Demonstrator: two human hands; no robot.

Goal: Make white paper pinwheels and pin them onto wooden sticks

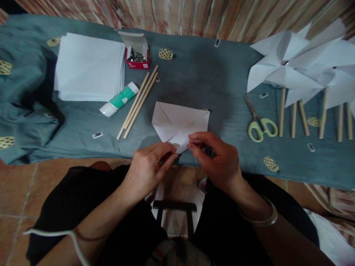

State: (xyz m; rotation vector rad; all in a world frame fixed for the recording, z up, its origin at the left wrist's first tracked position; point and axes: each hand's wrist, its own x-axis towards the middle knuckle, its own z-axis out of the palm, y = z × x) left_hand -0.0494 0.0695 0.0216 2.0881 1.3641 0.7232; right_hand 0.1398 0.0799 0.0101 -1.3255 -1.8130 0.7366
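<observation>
A white paper sheet (177, 117) with diagonal cuts or creases lies at the table's front edge, its near corner raised. My left hand (151, 164) pinches that near part between thumb and fingertips. From the other side, my right hand (217, 155) grips the paper's right near edge, thumb and forefinger pressed together on it. Left of the paper lie three thin wooden sticks (141, 101), and beside them a white and green glue tube (119, 99).
A stack of white paper (90, 66) and an open red box of metal pins (138, 59) stand at the back left. Scissors (259, 123) with green handles lie to the right, near several white paper pinwheels (299, 70). A patterned cloth (194, 74) covers the table.
</observation>
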